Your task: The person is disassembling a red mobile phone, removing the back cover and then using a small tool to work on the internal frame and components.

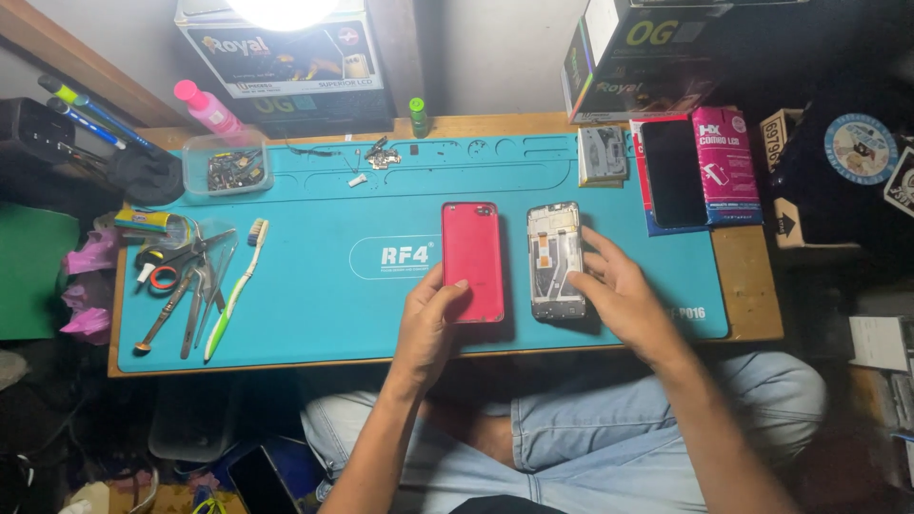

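A red phone back cover (471,257) lies on the teal work mat (324,200) near its middle. My left hand (430,319) rests at the cover's lower left edge, thumb on its surface. Just to the right lies an opened phone frame (556,259) with its inner parts showing. My right hand (617,290) touches the frame's lower right side, fingers spread along its edge. Neither part is lifted off the mat.
Scissors, tweezers and a toothbrush (238,286) lie at the mat's left. A clear tray of small parts (228,169) and a pink bottle (208,107) stand at back left. A dark phone screen (674,171) and boxes sit at back right. Cardboard boxes (286,57) line the wall.
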